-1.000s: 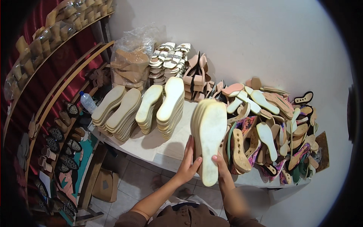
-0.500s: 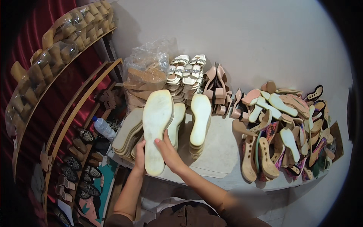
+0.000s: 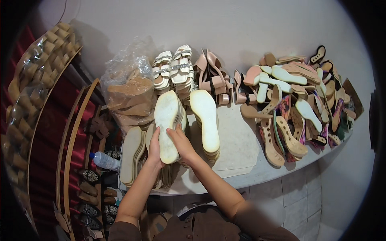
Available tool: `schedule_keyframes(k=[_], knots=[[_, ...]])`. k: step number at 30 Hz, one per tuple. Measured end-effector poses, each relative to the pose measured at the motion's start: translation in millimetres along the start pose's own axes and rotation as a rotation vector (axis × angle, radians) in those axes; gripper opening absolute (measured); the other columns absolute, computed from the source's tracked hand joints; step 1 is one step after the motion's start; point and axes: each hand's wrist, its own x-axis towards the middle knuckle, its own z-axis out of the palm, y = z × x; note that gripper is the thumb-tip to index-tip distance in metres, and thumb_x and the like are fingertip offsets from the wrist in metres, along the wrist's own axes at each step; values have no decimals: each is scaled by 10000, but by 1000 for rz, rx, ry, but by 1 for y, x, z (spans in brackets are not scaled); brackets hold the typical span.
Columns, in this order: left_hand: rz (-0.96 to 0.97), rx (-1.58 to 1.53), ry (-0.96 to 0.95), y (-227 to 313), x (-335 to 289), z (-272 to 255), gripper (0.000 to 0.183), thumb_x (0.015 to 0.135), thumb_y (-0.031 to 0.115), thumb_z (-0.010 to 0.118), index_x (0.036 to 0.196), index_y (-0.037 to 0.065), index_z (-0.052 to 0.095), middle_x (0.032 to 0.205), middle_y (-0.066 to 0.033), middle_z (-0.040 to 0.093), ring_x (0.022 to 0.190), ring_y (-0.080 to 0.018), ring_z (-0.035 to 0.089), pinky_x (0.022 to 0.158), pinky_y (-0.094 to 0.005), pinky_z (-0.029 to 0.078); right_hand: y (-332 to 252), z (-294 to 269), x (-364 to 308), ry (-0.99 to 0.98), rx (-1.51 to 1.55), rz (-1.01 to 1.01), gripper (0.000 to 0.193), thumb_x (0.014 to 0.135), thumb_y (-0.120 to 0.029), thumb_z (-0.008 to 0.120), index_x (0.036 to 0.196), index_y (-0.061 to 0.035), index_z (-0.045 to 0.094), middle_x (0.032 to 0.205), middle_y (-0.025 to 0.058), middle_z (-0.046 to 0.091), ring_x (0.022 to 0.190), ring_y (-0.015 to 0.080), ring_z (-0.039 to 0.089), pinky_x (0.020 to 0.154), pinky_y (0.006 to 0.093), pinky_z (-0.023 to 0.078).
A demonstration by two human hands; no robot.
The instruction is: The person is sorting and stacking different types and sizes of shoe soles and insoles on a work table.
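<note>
A: State of the grip?
B: Both hands are closed on a stack of pale soles (image 3: 165, 108). The left hand (image 3: 154, 147) bears on its left side, the right hand (image 3: 182, 143) on its right, both near the narrow lower end.

A: Location of the stack?
B: Centre-left of the frame, between a stack to its left (image 3: 132, 154) and one to its right (image 3: 204, 120). Whether it rests on anything beneath cannot be told.

A: Handling?
B: In my judgement, moderately heavy as a bundle, fairly stiff, not fragile. Smooth faces may let layers slide; no tie is visible. Best held across the narrow part, both edges pressed together.

A: Surface and room?
B: A white table (image 3: 257, 172), partly covered by a pale sheet (image 3: 236, 140). Mixed sandal parts (image 3: 291, 132) crowd its right side. A plain wall (image 3: 257, 24) stands behind; floor tiles (image 3: 299, 182) show lower right, a wooden rack (image 3: 77, 118) and red curtain (image 3: 50, 124) at left.
</note>
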Motion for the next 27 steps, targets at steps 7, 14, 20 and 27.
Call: schedule_keyframes(k=[7,14,20,27], knots=[[-57,32,30,-14,12,0,507,925,414,323,1255,34,382,1162,-111,518,1048,-225,526,874,-337,430,30,-16,12,-43,204,44,779,857,-386,457,1305,166,138,1404,299,104,1340,306,87,1070,287,100],[-14,86,116,-20,17,-6,453,943,368,337,1223,21,415,1125,-127,539,994,-222,556,835,-343,453,38,-21,11,-66,287,85,785,860,-346,481,1316,161,91,1402,278,155,1297,254,223,1028,264,214],[86,225,90,-20,17,-7,391,959,301,330,1175,-3,445,1057,-114,556,926,-187,574,792,-307,469,19,-20,3,-70,345,138,788,860,-318,500,1323,153,69,1318,251,329,1173,210,390,947,237,323],[75,194,114,-17,20,-8,362,957,292,346,1140,-1,457,1026,-106,563,909,-176,576,783,-299,467,13,-16,3,-35,332,125,773,863,-302,501,1326,149,76,1284,231,376,1133,196,423,918,230,346]])
